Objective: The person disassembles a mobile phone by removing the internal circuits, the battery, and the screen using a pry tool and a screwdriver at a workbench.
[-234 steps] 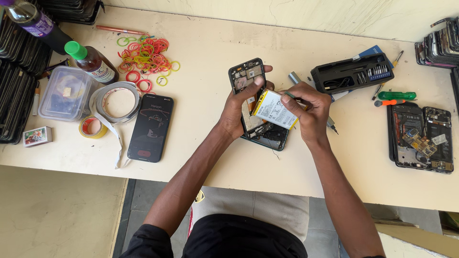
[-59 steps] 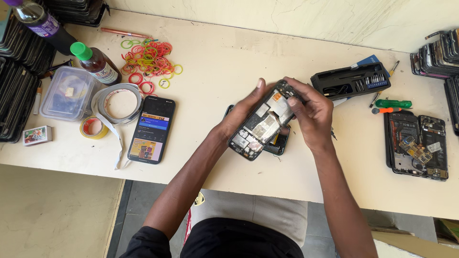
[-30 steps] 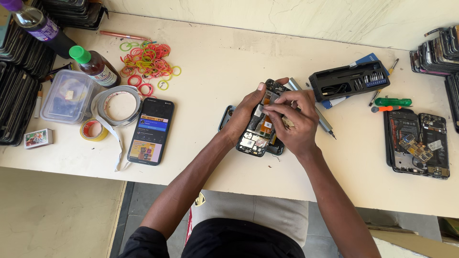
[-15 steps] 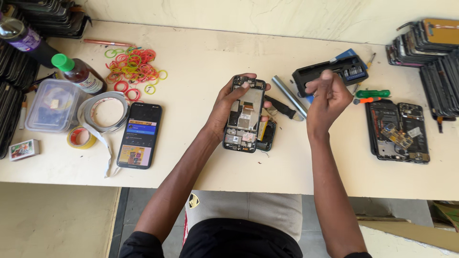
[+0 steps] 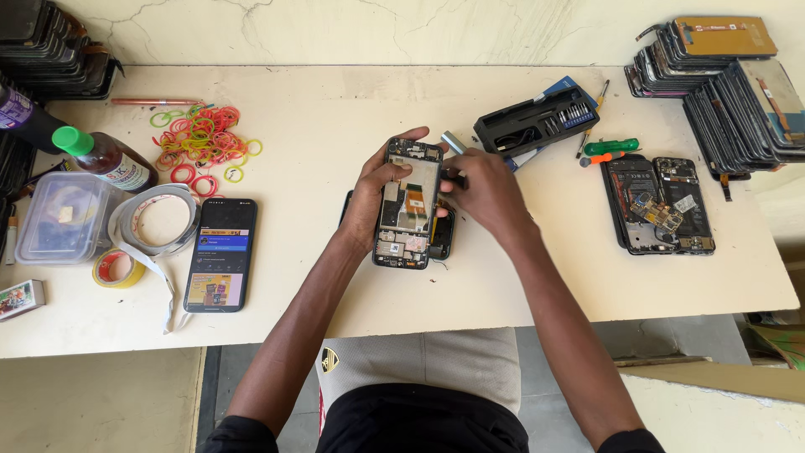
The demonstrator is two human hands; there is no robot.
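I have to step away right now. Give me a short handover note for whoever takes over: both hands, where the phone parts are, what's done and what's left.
Left hand: holds the opened phone upright over the table, back cover off, circuit boards showing.
Right hand: at the phone's right edge, fingers closed near its middle; whether they pinch a part or tool cannot be seen.
A dark phone piece lies on the table under the held phone.
Nearby: bit case and green screwdriver to the right, two more opened phones beyond.
Done: phone opened.
Left: work inside the phone; it has not been closed up.
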